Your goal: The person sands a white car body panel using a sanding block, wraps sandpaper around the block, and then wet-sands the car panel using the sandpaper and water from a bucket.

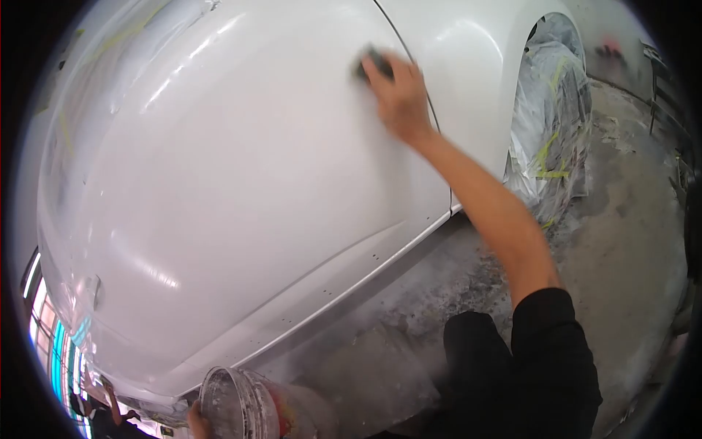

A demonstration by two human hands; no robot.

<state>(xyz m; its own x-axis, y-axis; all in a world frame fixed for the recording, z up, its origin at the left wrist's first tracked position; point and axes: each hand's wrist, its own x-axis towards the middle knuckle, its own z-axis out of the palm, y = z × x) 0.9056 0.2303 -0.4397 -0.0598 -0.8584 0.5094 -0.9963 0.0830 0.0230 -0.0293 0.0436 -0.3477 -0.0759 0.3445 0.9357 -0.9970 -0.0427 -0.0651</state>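
Observation:
My right hand [401, 99] is closed around a dark sanding block [374, 64], blurred by motion, at the white car door [241, 146], close to the dark door seam. The door's surface is pale and glossy, with light reflections on it. At the bottom left, my left hand [197, 421] grips the side of a clear-rimmed plastic bucket [252, 402] with a red and yellow label. Only a few fingers of that hand show. The bucket's inside is smeared with whitish residue.
Plastic sheeting [550, 124] with yellow tape covers the wheel at right. The wet, stained concrete floor [621, 241] runs below the car sill [351, 289]. Another person [110, 413] in dark clothing is at the far lower left. A dark metal rack [662, 95] stands at right.

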